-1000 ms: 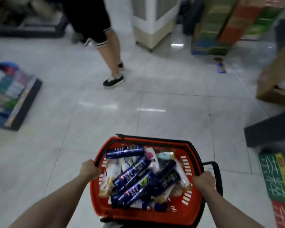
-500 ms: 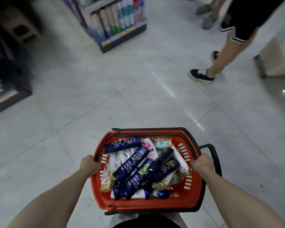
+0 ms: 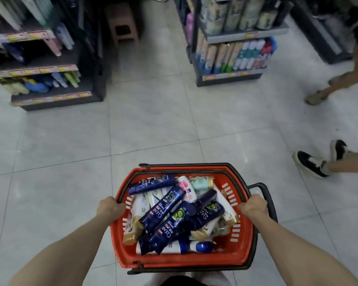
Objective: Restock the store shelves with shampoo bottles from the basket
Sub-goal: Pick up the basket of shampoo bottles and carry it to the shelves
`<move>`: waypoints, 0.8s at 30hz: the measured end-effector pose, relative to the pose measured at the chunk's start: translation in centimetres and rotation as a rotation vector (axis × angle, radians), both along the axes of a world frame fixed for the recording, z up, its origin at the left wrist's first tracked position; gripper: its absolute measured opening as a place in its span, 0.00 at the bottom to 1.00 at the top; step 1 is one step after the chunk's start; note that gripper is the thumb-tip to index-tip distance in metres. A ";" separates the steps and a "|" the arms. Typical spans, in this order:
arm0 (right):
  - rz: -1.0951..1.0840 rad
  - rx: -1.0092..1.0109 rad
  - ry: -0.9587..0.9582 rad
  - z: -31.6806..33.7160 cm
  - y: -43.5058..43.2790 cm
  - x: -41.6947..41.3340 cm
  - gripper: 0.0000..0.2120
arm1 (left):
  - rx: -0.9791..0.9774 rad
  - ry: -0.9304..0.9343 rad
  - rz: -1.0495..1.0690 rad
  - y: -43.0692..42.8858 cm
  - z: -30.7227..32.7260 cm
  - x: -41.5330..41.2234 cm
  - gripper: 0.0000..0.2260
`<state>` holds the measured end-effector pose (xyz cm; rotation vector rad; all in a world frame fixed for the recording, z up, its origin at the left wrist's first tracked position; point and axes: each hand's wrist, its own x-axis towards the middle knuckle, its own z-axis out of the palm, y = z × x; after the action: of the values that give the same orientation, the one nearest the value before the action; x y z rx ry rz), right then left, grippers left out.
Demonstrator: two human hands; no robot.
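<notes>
I carry a red plastic basket (image 3: 242,242) with black handles in front of me, above the tiled floor. My left hand (image 3: 109,208) grips its left rim and my right hand (image 3: 253,205) grips its right rim. Inside lie several shampoo bottles in a loose pile: dark blue ones (image 3: 162,205), white ones with gold caps (image 3: 133,221), a pink-and-white one (image 3: 185,187) and a pale green one (image 3: 202,182). Ahead on the right stands a shelf unit (image 3: 238,34) full of upright bottles. A second shelf unit (image 3: 37,69) stands ahead on the left.
An aisle opens between the two shelf units, with a pink stool (image 3: 123,23) at its far end. A person's legs and black shoes (image 3: 310,164) cross the floor at the right. Another foot (image 3: 316,97) is farther back on the right.
My view has swung left, so the shelf units and the aisle now lie straight ahead. The walking person has shifted to the right edge. Both hands have kept hold of the basket.
</notes>
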<state>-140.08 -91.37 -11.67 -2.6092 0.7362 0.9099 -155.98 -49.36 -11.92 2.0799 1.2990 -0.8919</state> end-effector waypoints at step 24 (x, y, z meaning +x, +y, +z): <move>0.273 0.024 -0.058 1.6 39.4 47.3 0.09 | 0.049 -0.068 0.161 36.3 2.2 38.6 0.12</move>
<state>-92.80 -51.93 -10.06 -2.7453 0.3565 0.9024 -117.39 -13.05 -9.75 1.9904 1.4419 -0.7206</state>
